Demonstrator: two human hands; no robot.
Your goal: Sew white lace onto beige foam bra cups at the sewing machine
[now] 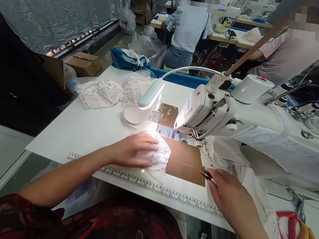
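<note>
My left hand [134, 149] rests at the front of the sewing bed with its fingers and thumb closed over a white lace piece [163, 155]. The lace lies partly on a brown plate [185, 160], just in front of the needle area of a white sewing machine [196, 109]. At the plate's right edge, my right hand [229, 190] grips small dark thread snips [206, 175], their two points slightly apart and facing left. The palm hides the rest of that tool. A lit lamp [151, 94] shines on the lace from above.
Lace cups [99, 92] lie at the table's back left, near a pale oval pad [137, 114]. Sheer white fabric [229, 151] bunches under the machine arm. Scissors [303, 238] with red and orange handles lie at right. A printed ruler [161, 191] runs along the front edge. Two people sit beyond.
</note>
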